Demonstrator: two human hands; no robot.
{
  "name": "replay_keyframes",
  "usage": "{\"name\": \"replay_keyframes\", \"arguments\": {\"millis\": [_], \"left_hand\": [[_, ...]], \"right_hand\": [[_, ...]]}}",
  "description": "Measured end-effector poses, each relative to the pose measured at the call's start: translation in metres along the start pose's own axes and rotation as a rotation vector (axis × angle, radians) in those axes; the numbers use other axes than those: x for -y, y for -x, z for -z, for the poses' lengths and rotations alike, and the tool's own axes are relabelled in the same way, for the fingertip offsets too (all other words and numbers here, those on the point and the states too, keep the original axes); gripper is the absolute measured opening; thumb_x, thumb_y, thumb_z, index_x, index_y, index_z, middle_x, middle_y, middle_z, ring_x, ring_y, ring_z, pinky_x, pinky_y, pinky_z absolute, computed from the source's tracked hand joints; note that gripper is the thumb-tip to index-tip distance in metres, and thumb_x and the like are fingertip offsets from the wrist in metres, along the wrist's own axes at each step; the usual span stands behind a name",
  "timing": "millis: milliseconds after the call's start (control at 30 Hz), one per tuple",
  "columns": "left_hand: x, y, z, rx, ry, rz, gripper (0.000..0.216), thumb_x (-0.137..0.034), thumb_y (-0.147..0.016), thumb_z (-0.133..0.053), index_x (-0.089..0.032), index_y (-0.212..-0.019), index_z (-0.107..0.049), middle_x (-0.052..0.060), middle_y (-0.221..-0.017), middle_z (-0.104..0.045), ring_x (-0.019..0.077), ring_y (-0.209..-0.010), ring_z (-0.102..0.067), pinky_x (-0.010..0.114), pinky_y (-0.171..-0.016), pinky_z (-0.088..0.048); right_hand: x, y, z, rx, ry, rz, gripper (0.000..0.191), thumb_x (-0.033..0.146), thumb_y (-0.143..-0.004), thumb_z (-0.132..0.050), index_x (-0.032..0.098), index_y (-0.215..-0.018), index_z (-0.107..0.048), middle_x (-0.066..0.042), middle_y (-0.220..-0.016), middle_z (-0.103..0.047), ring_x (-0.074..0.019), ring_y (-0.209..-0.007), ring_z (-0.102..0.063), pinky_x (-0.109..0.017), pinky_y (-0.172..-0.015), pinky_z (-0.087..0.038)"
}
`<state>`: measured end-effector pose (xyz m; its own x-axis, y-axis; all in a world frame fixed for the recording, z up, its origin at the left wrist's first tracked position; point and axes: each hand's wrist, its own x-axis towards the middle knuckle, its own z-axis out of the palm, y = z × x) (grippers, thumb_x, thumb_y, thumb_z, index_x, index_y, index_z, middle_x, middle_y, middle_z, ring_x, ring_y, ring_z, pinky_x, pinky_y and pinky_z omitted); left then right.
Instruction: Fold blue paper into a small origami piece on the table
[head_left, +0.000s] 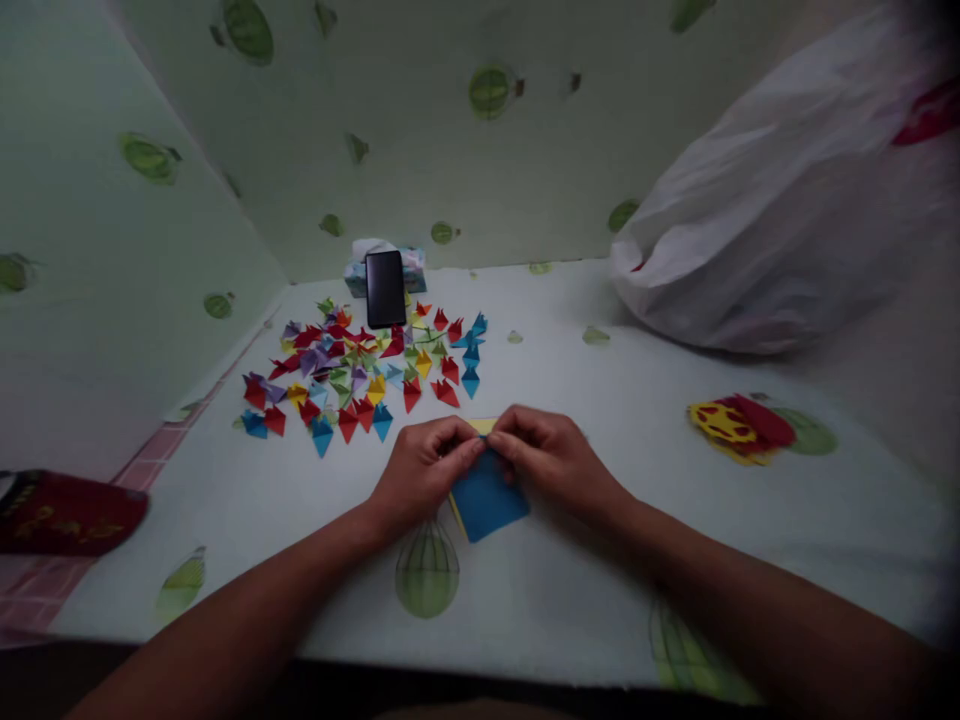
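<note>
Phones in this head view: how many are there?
1. A black phone stands propped against a tissue box at the back of the table, behind the pile of folded paper pieces. Others could be hidden under the white plastic bag.

paper at the pinch [487, 500]: was blue, yellow edge beneath
folded pieces [360, 370] beyond the pinch: were red, blue, yellow, purple, green
phone [385, 288] farther beyond: was black
table cover [600, 560]: was white with green melons
bag [787, 210] to the pinch's right: was white

No legible text, label or number on any surface here
</note>
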<state>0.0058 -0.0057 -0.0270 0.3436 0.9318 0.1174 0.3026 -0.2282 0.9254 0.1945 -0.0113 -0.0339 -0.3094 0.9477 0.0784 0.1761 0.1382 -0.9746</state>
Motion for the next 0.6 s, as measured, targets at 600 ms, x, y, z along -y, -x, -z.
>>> {"name": "replay_keyframes", "arguments": {"millis": [600], "left_hand": [[0.003, -0.016, 0.015, -0.388, 0.511, 0.027, 0.026, -0.038, -0.083, -0.072, -0.017, -0.078, -0.059, -0.004, -0.064, -0.056, 0.0071, -0.056, -0.048, 0.019, -0.055, -0.040]], "right_hand": [[0.007, -0.003, 0.009, -0.319, -0.074, -0.010, 0.026, 0.035, -0.092, -0.058, 0.018, -0.073, -0.054, 0.002, -0.060, -0.058, -0.0095, -0.050, -0.050, -0.025, -0.051, -0.041]]}}
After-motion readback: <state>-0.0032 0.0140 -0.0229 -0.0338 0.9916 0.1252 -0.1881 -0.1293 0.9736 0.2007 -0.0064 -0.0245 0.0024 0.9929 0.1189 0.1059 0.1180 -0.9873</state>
